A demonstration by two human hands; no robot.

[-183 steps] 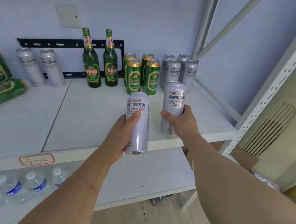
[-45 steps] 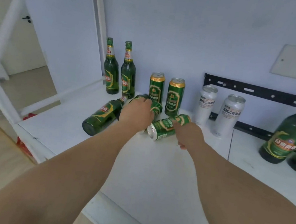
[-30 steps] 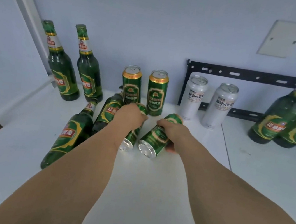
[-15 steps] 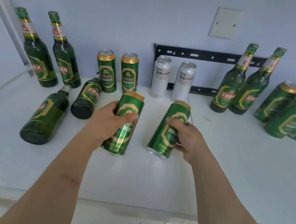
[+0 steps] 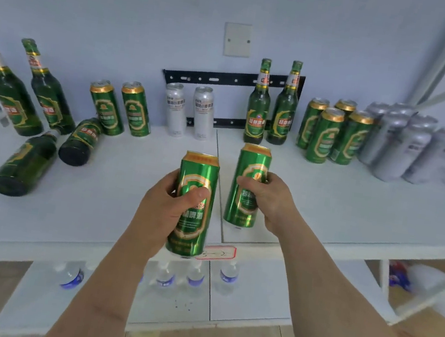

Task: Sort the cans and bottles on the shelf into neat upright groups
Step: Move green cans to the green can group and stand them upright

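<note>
1. At the far left of the shelf [image 5: 352, 208] two green bottles [image 5: 25, 88] stand upright by the wall, and two more bottles [image 5: 47, 156] lie on their sides in front of them, not yet sorted.
2. The left hand [image 5: 165, 206] has its fingers and thumb wrapped round a green can [image 5: 194, 204], held upright above the shelf's front edge.
3. The right hand [image 5: 271, 197] grips a second green can [image 5: 247, 185] the same way, upright, just to the right of the first.
4. To do this step well, I would carry both cans level to the green can group [image 5: 330, 134] at the right rear and set them down flat, touching their neighbours, without knocking the silver cans [image 5: 405, 147] beside them.
5. The silver cans are blurred, so their count is unclear; the leftmost bottle is cut off by the frame, and the can bases are hard to see.
</note>
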